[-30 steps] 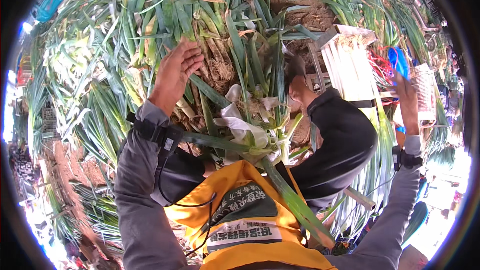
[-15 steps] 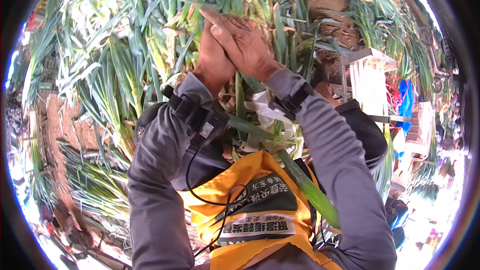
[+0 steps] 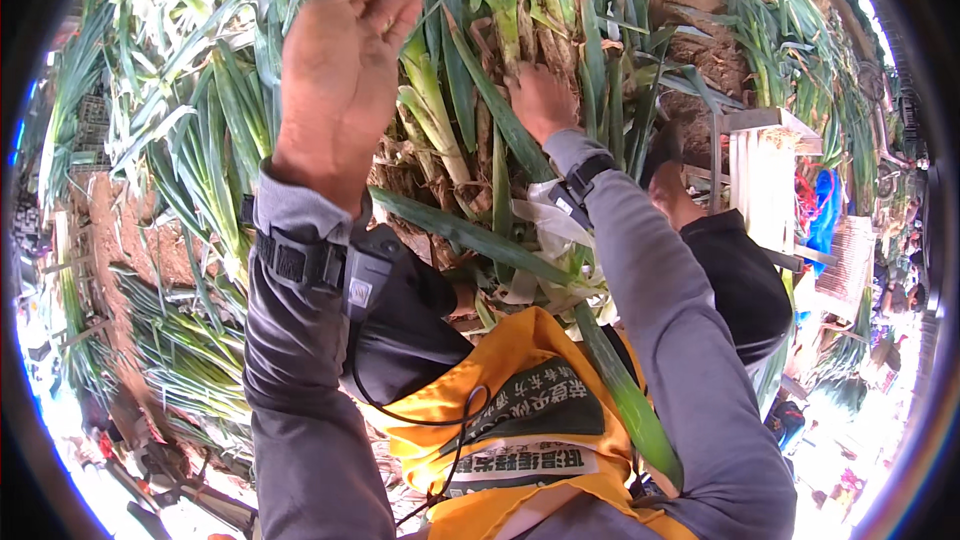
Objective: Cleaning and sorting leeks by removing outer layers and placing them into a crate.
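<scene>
The left hand (image 3: 345,80) is lifted above the pile, its fingers loosely parted and a little bent, so the grip is wide and free; its edges are somewhat blurred. The right hand (image 3: 542,100) is reaching down among the leeks (image 3: 510,25), at the lower part of their stalks. Its fingers are partly hidden there, so I cannot tell whether they hold a stalk or only touch it. These leeks lie in front of the person, with green leaves directed away and the brown, dry-looking bases toward the knees. Between the two hands there is a paler stalk (image 3: 435,120), which leans among the others. One long green leaf (image 3: 630,400) lies across the yellow apron (image 3: 520,340), beside the right forearm. Near the right knee stands a wooden frame (image 3: 752,120) with white stalks (image 3: 750,180) inside, and farther right is something blue (image 3: 824,210) – its kind is not clear. Both wrists wear black straps over grey sleeves.
</scene>
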